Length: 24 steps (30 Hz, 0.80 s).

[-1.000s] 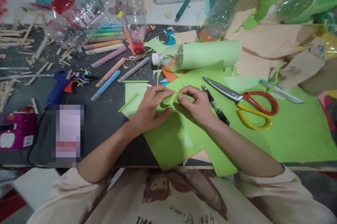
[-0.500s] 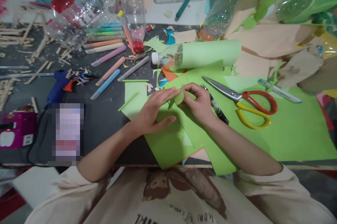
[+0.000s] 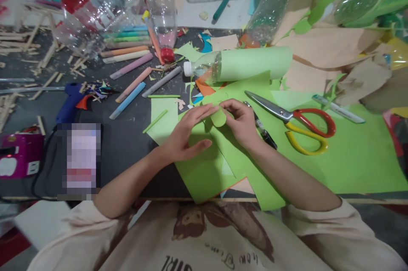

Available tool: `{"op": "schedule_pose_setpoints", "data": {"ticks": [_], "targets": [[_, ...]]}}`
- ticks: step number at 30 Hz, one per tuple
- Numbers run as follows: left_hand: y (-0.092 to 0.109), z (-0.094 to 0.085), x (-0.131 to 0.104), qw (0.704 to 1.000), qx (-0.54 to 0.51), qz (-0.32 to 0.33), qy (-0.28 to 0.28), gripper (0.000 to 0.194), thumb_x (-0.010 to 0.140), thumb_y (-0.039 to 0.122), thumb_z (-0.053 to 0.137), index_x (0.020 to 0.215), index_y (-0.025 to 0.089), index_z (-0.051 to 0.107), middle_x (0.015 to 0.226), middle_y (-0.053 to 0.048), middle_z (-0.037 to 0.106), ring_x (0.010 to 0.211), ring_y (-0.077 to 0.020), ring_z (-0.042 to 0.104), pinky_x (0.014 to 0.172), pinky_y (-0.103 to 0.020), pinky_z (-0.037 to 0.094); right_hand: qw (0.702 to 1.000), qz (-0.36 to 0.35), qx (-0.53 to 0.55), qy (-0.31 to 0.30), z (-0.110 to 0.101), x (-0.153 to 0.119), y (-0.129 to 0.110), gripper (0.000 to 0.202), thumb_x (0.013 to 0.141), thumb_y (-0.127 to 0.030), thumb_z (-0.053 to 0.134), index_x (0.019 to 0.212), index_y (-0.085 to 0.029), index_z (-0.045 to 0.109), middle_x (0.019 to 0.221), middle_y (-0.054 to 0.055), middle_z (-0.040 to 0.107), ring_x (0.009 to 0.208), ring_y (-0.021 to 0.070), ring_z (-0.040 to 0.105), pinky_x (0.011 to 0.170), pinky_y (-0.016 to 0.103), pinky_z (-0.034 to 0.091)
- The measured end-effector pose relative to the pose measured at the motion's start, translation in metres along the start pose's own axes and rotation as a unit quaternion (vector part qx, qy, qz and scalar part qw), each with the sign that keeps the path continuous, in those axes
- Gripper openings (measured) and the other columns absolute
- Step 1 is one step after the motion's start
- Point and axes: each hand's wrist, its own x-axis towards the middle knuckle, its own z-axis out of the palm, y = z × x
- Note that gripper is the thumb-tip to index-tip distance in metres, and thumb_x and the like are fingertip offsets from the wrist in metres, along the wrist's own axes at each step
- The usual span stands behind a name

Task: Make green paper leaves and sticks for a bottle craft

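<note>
My right hand (image 3: 239, 120) pinches a small round green paper piece (image 3: 218, 118) between thumb and fingers. My left hand (image 3: 189, 133) is open, its fingers stretched out and their tips touching or close to the piece's left edge, with the thumb held apart. Both hands are over green paper sheets (image 3: 357, 160). A black pen (image 3: 264, 131) lies beside my right hand, and scissors (image 3: 291, 116) with red and yellow handles rest open to its right. Beyond the hands a bottle (image 3: 255, 63) wrapped in pale green paper lies on its side.
At the left are a blue glue gun (image 3: 68, 103), a phone (image 3: 82, 156) and a purple box (image 3: 22, 156). Several colored pens (image 3: 130, 66) lie at centre left. Clear bottles (image 3: 161, 12) fill the back. A cutter (image 3: 339, 109) lies at the right.
The round green piece has turned, so more of its flat face shows. My right fingers have shifted slightly; my left hand has barely moved.
</note>
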Motion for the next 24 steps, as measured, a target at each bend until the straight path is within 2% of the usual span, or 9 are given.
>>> {"op": "schedule_pose_setpoints", "data": {"ticks": [6, 9, 13, 18, 24], "targets": [[0.0025, -0.0024, 0.0033, 0.998, 0.046, 0.027, -0.021, 0.067, 0.099, 0.053, 0.042, 0.157, 0.03, 0.017, 0.153, -0.015, 0.045, 0.146, -0.0279, 0.038, 0.12, -0.053, 0.035, 1.0, 0.011, 0.016, 0.016, 0.0016, -0.0013, -0.0013, 0.027, 0.074, -0.048, 0.077, 0.073, -0.022, 0.067, 0.071, -0.002, 0.067, 0.067, 0.014, 0.064, 0.066, 0.03, 0.054], [-0.0003, -0.001, 0.0021, 0.997, 0.056, 0.03, -0.037, 0.074, 0.098, 0.057, 0.038, 0.159, 0.029, 0.006, 0.159, -0.016, 0.037, 0.152, -0.0285, 0.028, 0.123, -0.056, 0.025, 0.999, 0.024, 0.038, 0.007, 0.0012, -0.0018, -0.001, 0.028, 0.073, -0.049, 0.077, 0.074, -0.023, 0.066, 0.07, -0.002, 0.068, 0.063, 0.0137, 0.064, 0.06, 0.029, 0.055], [-0.0033, 0.0012, 0.0007, 0.994, 0.072, 0.047, -0.06, 0.083, 0.097, 0.059, 0.039, 0.159, 0.028, -0.007, 0.162, -0.019, 0.03, 0.154, -0.0303, 0.019, 0.124, -0.06, 0.015, 0.997, 0.043, 0.064, -0.006, 0.0008, -0.0014, -0.0013, 0.031, 0.071, -0.05, 0.08, 0.073, -0.022, 0.066, 0.066, -0.003, 0.067, 0.06, 0.0124, 0.063, 0.059, 0.028, 0.054], [-0.0017, 0.0013, 0.001, 0.994, 0.08, 0.041, -0.069, 0.082, 0.098, 0.058, 0.037, 0.158, 0.026, -0.009, 0.161, -0.021, 0.03, 0.155, -0.0313, 0.015, 0.123, -0.061, 0.014, 0.991, 0.097, 0.09, -0.024, 0.002, -0.0015, -0.0038, 0.038, 0.066, -0.055, 0.082, 0.073, -0.022, 0.064, 0.062, -0.004, 0.065, 0.057, 0.0135, 0.065, 0.056, 0.029, 0.057], [-0.0019, 0.0016, -0.0008, 0.998, 0.037, 0.03, -0.048, 0.079, 0.099, 0.057, 0.036, 0.158, 0.029, -0.01, 0.161, -0.021, 0.032, 0.154, -0.029, 0.02, 0.123, -0.059, 0.015, 0.992, 0.082, 0.093, -0.033, 0.0026, -0.0026, -0.0049, 0.035, 0.069, -0.052, 0.081, 0.075, -0.022, 0.065, 0.063, -0.005, 0.064, 0.058, 0.0125, 0.065, 0.057, 0.028, 0.058]]}}
